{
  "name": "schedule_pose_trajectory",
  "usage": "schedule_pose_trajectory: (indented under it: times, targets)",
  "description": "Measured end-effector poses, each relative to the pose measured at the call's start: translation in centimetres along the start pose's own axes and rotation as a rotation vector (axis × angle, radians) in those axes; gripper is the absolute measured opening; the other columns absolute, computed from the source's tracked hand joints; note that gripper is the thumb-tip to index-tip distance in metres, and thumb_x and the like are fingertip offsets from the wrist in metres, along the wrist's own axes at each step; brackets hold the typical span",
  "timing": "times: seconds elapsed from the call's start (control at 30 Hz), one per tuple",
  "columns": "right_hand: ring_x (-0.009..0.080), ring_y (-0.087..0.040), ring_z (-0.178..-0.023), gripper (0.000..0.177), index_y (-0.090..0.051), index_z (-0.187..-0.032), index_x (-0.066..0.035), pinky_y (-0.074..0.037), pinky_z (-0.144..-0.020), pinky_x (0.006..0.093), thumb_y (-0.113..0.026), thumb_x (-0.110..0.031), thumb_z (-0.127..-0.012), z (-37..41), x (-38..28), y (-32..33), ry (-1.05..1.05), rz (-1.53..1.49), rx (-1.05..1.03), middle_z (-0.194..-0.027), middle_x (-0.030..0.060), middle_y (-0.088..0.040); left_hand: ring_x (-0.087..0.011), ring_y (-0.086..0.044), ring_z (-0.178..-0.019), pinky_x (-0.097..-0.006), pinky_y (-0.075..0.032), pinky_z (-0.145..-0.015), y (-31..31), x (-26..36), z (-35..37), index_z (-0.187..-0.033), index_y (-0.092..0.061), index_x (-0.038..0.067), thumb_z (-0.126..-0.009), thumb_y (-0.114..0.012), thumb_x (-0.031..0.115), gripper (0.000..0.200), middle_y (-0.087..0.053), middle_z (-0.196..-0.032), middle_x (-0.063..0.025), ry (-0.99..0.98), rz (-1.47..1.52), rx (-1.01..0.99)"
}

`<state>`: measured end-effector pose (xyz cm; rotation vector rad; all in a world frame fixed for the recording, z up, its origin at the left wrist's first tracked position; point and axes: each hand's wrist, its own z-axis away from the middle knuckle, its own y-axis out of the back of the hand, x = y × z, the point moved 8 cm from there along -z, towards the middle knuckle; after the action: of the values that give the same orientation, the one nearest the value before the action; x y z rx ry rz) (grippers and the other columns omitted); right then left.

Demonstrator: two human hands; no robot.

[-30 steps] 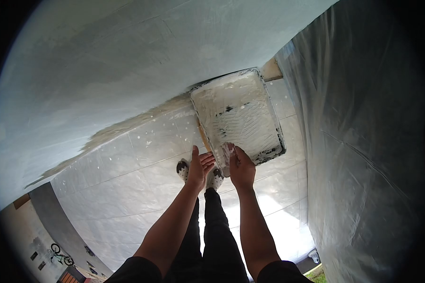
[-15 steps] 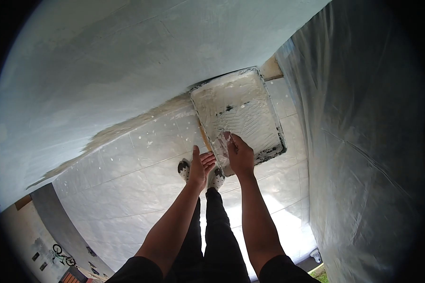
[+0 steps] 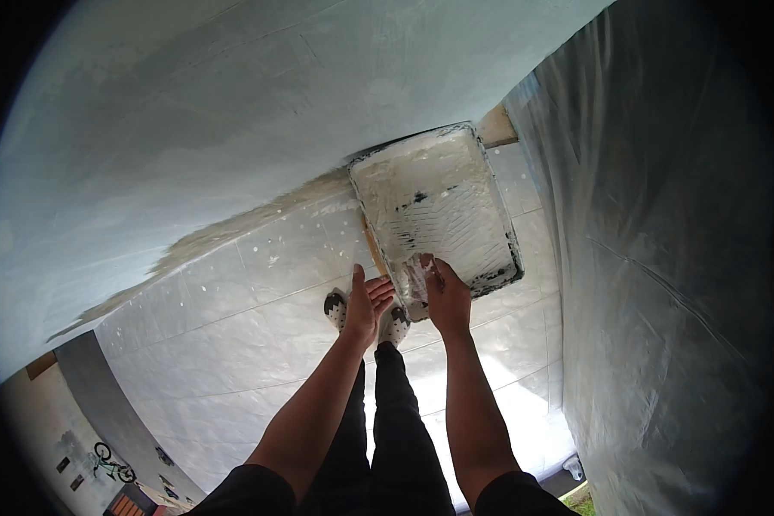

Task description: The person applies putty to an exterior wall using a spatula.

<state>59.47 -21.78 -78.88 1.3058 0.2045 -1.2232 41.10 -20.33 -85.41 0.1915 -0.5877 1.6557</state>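
A paint tray [image 3: 456, 202] with black edges lies against the wall, its ribbed surface smeared with off-white paint. Over its near left corner, my right hand [image 3: 448, 295] is closed on a crumpled piece of clear plastic [image 3: 415, 277] that looks like film or a small bag. My left hand [image 3: 365, 308] is held beside the tray's left edge, thumb up and fingers stretched out, with nothing in it. Along that edge shows a yellow-brown strip [image 3: 372, 245], perhaps a wooden stick, partly hidden by the tray.
A pale painted wall [image 3: 232, 112] fills the upper left, with a rough unpainted band at its foot. Clear plastic sheeting [image 3: 654, 284] hangs on the right. Paint-spotted sheeting covers the floor [image 3: 258, 310]. My feet in spotted footwear [image 3: 394, 327] stand by the tray. A bicycle [image 3: 113, 464] is at lower left.
My right hand has moved slightly right and toward me, with the clear plastic still in it. My left hand and the tray look almost the same.
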Motion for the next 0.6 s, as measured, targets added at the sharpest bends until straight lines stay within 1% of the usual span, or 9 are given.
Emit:
schedule_pose_trajectory:
  times: [0.1, 0.13, 0.17, 0.23, 0.3, 0.4, 0.47, 0.53, 0.6]
  targets:
    - [0.0272, -0.071, -0.095, 0.033, -0.062, -0.126, -0.001, -0.054, -0.083, 0.0354, -0.059, -0.016, -0.096, 0.3, -0.8, 0.8, 0.057, -0.167, 0.134, -0.104, 0.02, -0.072, -0.0313, -0.054, -0.125, -0.0401, -0.038, -0.11, 0.1, 0.2, 0.1, -0.135, -0.048, -0.012, -0.09, -0.032, 0.081, 0.105, -0.056, -0.133, -0.0262, 0.015, 0.007, -0.004]
    - [0.0314, -0.071, -0.097, 0.034, -0.062, -0.126, -0.002, -0.054, -0.084, 0.0367, -0.059, -0.017, -0.096, 0.4, -0.7, 1.2, 0.041, -0.243, 0.174, -0.106, 0.022, -0.07, -0.0312, -0.054, -0.125, -0.04, -0.038, -0.11, 0.1, 0.2, 0.0, -0.135, -0.048, -0.012, -0.09, -0.032, 0.081, 0.105, -0.056, -0.133, -0.0261, 0.007, -0.002, -0.013]
    - [0.0314, -0.071, -0.097, 0.034, -0.062, -0.126, -0.002, -0.054, -0.084, 0.0367, -0.059, -0.017, -0.096, 0.6, -0.7, 1.0, 0.04, -0.242, 0.174, -0.106, 0.022, -0.07, -0.0312, -0.054, -0.125, -0.04, -0.038, -0.11, 0.0, 0.1, -0.1, -0.135, -0.049, -0.012, -0.09, -0.032, 0.081, 0.105, -0.056, -0.133, -0.0261, -0.001, -0.01, -0.025]
    - [0.034, -0.07, -0.099, 0.034, -0.061, -0.126, 0.001, -0.054, -0.085, 0.037, -0.06, -0.015, -0.095, 0.5, -1.1, -0.8, 0.02, -0.021, -0.04, -0.106, 0.0231, -0.07, -0.0311, -0.054, -0.125, -0.04, -0.038, -0.11, -0.1, 0.1, -0.2, -0.135, -0.049, -0.012, -0.09, -0.031, 0.081, 0.105, -0.057, -0.132, -0.026, 0.005, -0.007, -0.016]
    - [0.035, -0.07, -0.099, 0.031, -0.064, -0.123, -0.003, -0.055, -0.082, 0.0388, -0.056, -0.012, -0.095, 0.4, -1.6, 0.0, 0.042, -0.029, 0.002, -0.106, 0.0225, -0.07, -0.031, -0.054, -0.125, -0.0401, -0.038, -0.11, 0.1, 0.1, -0.2, -0.135, -0.049, -0.012, -0.089, -0.031, 0.082, 0.105, -0.057, -0.132, -0.0259, 0.009, -0.004, 0.0]
    - [0.0377, -0.068, -0.101, 0.031, -0.064, -0.123, -0.005, -0.054, -0.086, 0.0413, -0.056, -0.013, -0.094, -0.6, -2.1, 2.1, 0.003, -0.152, 0.156, -0.107, 0.0205, -0.071, -0.0307, -0.055, -0.125, -0.0401, -0.038, -0.11, 0.1, 0.0, -0.2, -0.135, -0.049, -0.011, -0.089, -0.031, 0.082, 0.105, -0.057, -0.132, -0.0256, 0.015, -0.019, -0.008]
    - [0.0348, -0.07, -0.099, 0.031, -0.064, -0.123, -0.003, -0.054, -0.085, 0.039, -0.059, -0.014, -0.094, -1.9, -0.2, 0.3, -0.009, -0.089, 0.098, -0.106, 0.0207, -0.071, -0.0279, -0.058, -0.117, -0.0395, -0.041, -0.108, 0.0, 0.0, -0.2, -0.129, -0.054, -0.009, -0.092, -0.03, 0.079, 0.099, -0.061, -0.125, -0.0224, 0.012, -0.003, 0.025]
    - [0.0314, -0.071, -0.095, 0.031, -0.064, -0.122, -0.002, -0.054, -0.083, 0.0367, -0.061, -0.016, -0.094, -2.8, -0.3, -1.0, -0.018, -0.028, -0.014, -0.103, 0.02, -0.072, -0.0279, -0.058, -0.117, -0.0396, -0.04, -0.108, -0.1, 0.0, -0.2, -0.129, -0.054, -0.009, -0.092, -0.03, 0.079, 0.099, -0.061, -0.126, -0.0224, 0.016, -0.001, 0.022]
    - [0.0318, -0.071, -0.095, 0.032, -0.064, -0.123, -0.002, -0.054, -0.082, 0.0369, -0.061, -0.016, -0.094, -2.8, -1.3, -0.3, 0.026, -0.071, -0.013, -0.103, 0.02, -0.071, -0.028, -0.058, -0.118, -0.0396, -0.04, -0.108, 0.2, 0.1, -0.1, -0.129, -0.054, -0.009, -0.092, -0.03, 0.079, 0.099, -0.061, -0.126, -0.0225, 0.016, 0.0, 0.025]
